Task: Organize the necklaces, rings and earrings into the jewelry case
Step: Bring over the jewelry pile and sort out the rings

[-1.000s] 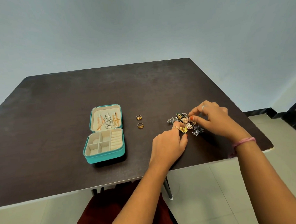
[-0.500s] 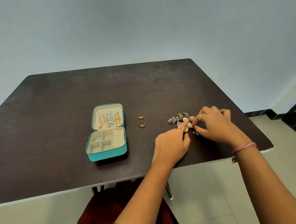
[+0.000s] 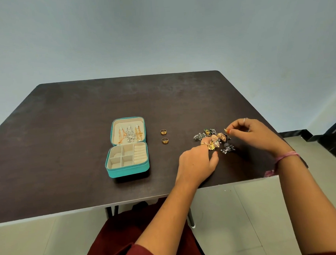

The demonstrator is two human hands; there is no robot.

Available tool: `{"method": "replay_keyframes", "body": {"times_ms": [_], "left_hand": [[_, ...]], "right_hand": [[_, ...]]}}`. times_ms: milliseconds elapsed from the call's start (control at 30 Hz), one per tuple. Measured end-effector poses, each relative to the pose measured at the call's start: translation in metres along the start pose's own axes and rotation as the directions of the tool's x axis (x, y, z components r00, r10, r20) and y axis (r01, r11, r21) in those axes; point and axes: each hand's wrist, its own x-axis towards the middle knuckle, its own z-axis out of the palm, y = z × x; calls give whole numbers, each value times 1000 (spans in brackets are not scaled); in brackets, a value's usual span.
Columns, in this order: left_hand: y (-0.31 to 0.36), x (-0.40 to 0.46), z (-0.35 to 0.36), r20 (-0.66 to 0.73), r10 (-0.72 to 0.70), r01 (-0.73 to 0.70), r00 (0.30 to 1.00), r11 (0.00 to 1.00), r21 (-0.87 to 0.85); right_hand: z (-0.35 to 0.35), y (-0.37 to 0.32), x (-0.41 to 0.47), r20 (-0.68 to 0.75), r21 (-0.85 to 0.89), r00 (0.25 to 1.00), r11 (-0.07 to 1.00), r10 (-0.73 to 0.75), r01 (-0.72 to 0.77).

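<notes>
A teal jewelry case (image 3: 128,171) lies open on the dark table (image 3: 71,115). Gold and silver necklaces (image 3: 129,135) hang inside its lid, and the cream compartments below hold nothing I can see. Two gold rings (image 3: 164,136) lie just right of the case. Farther right is a pile of earrings (image 3: 214,139), gold and dark silver. My left hand (image 3: 198,161) rests at the pile's near edge, its fingertips touching a gold earring. My right hand (image 3: 253,134) is raised just right of the pile and pinches a small gold piece (image 3: 225,130) between thumb and forefinger.
The table's near edge (image 3: 127,200) runs just in front of my hands, with a maroon garment (image 3: 129,239) on my lap below. A tiled floor (image 3: 252,216) lies to the right, and a dark skirting (image 3: 300,133) along the wall.
My right hand has lifted off the pile and drawn right, with a small gold piece pinched in its fingers. My left hand has stayed at the pile's near edge.
</notes>
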Motion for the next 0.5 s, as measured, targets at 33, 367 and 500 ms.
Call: {"method": "replay_keyframes", "body": {"times_ms": [33,367,500], "left_hand": [[-1,-1,-1,-6,-3,3,1000,1000,-18],[-11,-37,2,-164,108,-86,980,987,138],[-23,-57,-4,-233,115,-67,966,977,204]], "right_hand": [[1,0,0,-12,23,1000,1000,2,-1],[34,-34,-12,-11,31,991,991,-131,131],[60,-58,-9,124,4,961,969,-247,249]]}}
